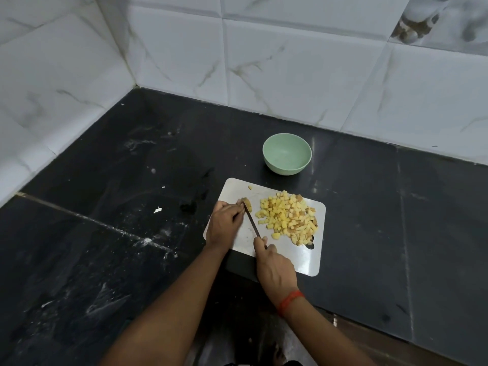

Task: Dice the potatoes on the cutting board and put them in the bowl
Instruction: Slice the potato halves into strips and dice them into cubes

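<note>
A steel cutting board [298, 257] lies on the black counter. A heap of yellow potato dice [289, 216] covers its right half, and one stray cube [250, 187] lies near the far edge. My left hand [223, 224] pins a small potato piece [247, 203] at the board's left side. My right hand [274, 268] grips a knife [252, 221], whose blade rests against that piece. The pale green bowl [287, 154] stands empty just beyond the board.
The black stone counter [105, 233] has white smears and small scraps to the left. Tiled walls [290, 75] close it in at the back and left. The counter's front edge [369, 336] runs along the lower right.
</note>
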{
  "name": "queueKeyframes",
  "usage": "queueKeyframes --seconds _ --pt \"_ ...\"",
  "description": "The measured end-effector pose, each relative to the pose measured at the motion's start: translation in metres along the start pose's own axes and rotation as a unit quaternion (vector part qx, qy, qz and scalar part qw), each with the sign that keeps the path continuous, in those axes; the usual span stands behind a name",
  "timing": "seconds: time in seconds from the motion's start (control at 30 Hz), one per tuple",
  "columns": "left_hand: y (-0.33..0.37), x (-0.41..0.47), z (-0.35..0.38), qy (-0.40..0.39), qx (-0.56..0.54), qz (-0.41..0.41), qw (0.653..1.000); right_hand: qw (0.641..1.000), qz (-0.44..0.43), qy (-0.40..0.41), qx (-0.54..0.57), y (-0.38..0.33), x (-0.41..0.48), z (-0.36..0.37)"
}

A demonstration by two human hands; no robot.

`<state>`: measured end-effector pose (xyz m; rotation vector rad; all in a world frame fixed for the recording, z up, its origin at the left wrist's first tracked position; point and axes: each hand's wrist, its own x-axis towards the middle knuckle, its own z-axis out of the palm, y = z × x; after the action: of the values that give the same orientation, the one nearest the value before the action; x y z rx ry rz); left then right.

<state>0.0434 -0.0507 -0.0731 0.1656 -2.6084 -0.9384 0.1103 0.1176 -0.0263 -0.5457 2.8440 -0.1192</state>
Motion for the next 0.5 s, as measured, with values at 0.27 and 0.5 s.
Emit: queueKeyframes --seconds 0.27,0.5 --pt "-0.001 0.002 0.001 -0.011 0.002 -0.005 1.0 1.0 0.007 0.027 0.005 0.015 -0.03 0.008" --pt "0.003 0.0 0.0 -0.016 0.037 0.017 0.999 0.999 0.026 0.03 0.01 0.011 -0.005 -0.008"
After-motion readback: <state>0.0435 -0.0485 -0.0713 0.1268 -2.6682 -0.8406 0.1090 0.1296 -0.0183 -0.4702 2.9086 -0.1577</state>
